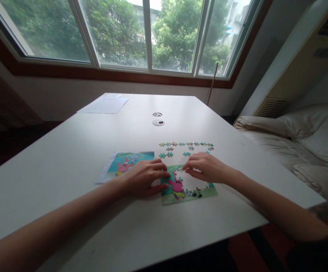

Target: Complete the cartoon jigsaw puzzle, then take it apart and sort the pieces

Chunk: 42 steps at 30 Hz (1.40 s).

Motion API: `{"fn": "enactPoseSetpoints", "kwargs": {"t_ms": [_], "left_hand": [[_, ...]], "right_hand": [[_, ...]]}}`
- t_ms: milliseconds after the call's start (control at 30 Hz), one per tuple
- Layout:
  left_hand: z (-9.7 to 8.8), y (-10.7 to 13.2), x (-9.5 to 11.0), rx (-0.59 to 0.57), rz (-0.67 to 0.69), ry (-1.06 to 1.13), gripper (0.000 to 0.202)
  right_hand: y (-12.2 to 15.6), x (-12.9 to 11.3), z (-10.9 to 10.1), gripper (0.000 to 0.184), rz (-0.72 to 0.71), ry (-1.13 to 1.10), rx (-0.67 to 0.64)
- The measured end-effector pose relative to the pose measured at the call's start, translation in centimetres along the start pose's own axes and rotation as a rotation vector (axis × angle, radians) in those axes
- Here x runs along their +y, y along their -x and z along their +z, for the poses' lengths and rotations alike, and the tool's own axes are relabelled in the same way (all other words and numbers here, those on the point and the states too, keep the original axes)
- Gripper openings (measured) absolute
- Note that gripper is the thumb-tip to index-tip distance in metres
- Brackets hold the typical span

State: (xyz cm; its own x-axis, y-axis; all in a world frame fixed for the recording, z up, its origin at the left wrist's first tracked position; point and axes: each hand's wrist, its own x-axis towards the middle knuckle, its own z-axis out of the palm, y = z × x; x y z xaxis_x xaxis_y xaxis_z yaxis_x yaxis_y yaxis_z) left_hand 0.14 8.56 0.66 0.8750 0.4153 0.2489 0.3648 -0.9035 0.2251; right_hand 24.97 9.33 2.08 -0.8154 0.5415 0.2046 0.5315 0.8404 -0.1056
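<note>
The left hand (145,177) is lying open against the half-filled puzzle (191,193); the right hand (206,169) is pressing open fingers onto it. Loose pieces (186,145) are waiting beyond.

I read this as a home living room. A cream padded leather sofa (308,139) sits beside the white rectangular table (67,151), and a wide brown-framed window (149,34) looks onto trees.

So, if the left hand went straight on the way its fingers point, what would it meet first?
Probably the right hand: the left hand points across the partly built puzzle toward its fingertips, though depth is unclear.
</note>
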Motion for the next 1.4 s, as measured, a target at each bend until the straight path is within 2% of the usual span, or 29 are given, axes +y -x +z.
{"fn": "enactPoseSetpoints", "kwargs": {"t_ms": [267, 567, 800, 1033, 1233, 1400], "left_hand": [[0.3, 0.0, 0.3, -0.034, -0.009, -0.111, 0.033], [0.5, -0.1, 0.5, 0.002, -0.018, -0.144, 0.031], [1.2, -0.3, 1.3, 0.033, -0.111, -0.166, 0.027], [1.4, -0.6, 2.2, 0.079, -0.157, -0.197, 0.025], [1.5, -0.6, 2.4, 0.085, -0.172, -0.214, 0.025], [1.5, -0.7, 2.5, 0.088, -0.175, -0.223, 0.024]], "right_hand": [[0.2, 0.8, -0.3, 0.011, 0.146, 0.135, 0.025], [0.1, 1.0, 0.4, 0.012, 0.189, 0.088, -0.002], [-0.5, 2.4, 0.2, 0.011, 0.238, 0.008, 0.041], [-3.1, 4.5, 0.0, 0.014, 0.228, -0.054, 0.037], [-6.6, 5.5, 1.5, 0.019, 0.246, -0.104, 0.071], [-7.9, 5.5, 2.6, 0.019, 0.262, -0.125, 0.034]]}}
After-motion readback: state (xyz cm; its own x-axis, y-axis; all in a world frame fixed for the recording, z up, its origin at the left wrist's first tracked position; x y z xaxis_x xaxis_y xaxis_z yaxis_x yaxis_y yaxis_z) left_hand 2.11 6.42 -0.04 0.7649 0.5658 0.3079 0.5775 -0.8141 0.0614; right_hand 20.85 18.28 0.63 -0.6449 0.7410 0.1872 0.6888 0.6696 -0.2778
